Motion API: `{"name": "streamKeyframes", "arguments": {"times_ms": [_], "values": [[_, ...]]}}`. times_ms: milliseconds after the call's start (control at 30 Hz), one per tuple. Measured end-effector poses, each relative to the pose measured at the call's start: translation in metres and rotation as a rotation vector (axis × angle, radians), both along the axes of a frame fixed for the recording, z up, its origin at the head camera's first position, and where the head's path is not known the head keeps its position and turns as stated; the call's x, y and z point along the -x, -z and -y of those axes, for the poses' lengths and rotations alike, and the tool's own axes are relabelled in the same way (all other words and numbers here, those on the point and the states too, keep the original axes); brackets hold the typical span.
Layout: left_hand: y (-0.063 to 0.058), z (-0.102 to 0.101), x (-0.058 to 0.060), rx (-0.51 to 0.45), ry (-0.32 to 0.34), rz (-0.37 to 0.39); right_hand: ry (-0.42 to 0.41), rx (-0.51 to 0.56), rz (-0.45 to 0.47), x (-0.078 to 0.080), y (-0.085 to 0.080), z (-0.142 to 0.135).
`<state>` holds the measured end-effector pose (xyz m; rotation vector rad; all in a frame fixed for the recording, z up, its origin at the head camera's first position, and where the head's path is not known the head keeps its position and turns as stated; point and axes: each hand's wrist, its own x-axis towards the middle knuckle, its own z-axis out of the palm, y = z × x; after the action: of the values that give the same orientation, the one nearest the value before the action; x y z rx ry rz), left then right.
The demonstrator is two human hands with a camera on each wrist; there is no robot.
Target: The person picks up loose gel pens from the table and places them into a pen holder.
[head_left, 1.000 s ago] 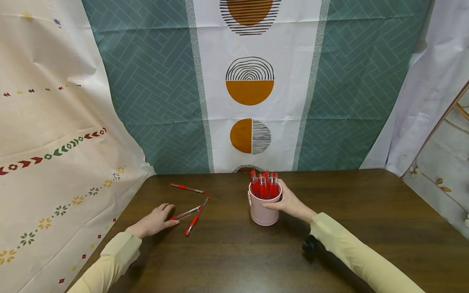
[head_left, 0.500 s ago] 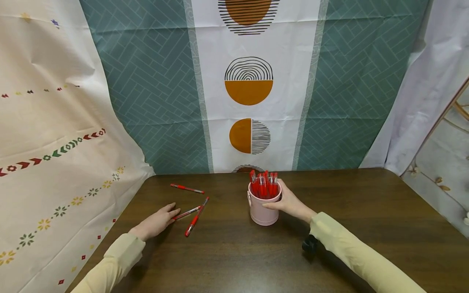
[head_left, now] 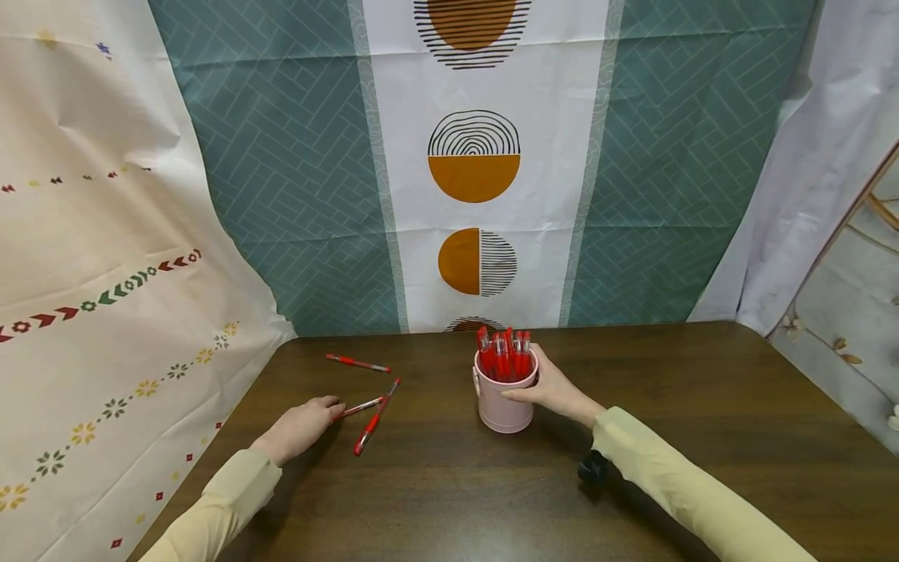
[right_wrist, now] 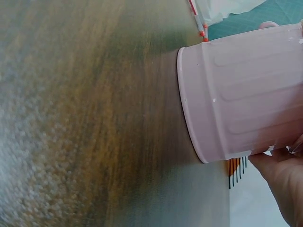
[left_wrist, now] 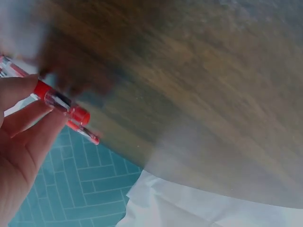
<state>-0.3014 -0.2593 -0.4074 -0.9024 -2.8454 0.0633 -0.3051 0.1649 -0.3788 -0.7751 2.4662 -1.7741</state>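
Pens (head_left: 504,359) stand bunched upright in a pink bucket (head_left: 506,412), their red ends poking up past the rim, too closely packed for me to count. The bucket sits upright on the brown desk (head_left: 449,499), near its far edge, with what looks like a handle (head_left: 476,381) at the side away from the person's right hand (head_left: 555,390). That hand is clamped round the bucket, thumb across the front and fingers going behind, where I can't see their tips. Three more pens are outside the bucket, over on the person's left. The left hand (head_left: 302,429) has its thumb and fingers together on one loose pen (head_left: 363,408), pinching it near one end; the rest of it reaches toward a second pen (head_left: 372,425). The two meet or overlap, I can't tell which. A third pen (head_left: 358,363) lies apart from them, farther back on the desk. Pale yellow sleeves (head_left: 688,490) cover both arms. Behind the desk hangs a green and white cloth (head_left: 548,195), printed with orange and black round shapes.
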Motion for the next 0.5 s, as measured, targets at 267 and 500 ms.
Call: {"name": "streamKeyframes", "arguments": {"times_ms": [267, 500], "values": [[-0.003, 0.001, 0.005, 0.022, 0.016, -0.232, 0.023, 0.002, 0.0, 0.02, 0.024, -0.004], [-0.006, -0.002, 0.004, -0.013, 0.02, -0.271, 0.046, -0.001, 0.005, 0.022, 0.029, -0.004]]}}
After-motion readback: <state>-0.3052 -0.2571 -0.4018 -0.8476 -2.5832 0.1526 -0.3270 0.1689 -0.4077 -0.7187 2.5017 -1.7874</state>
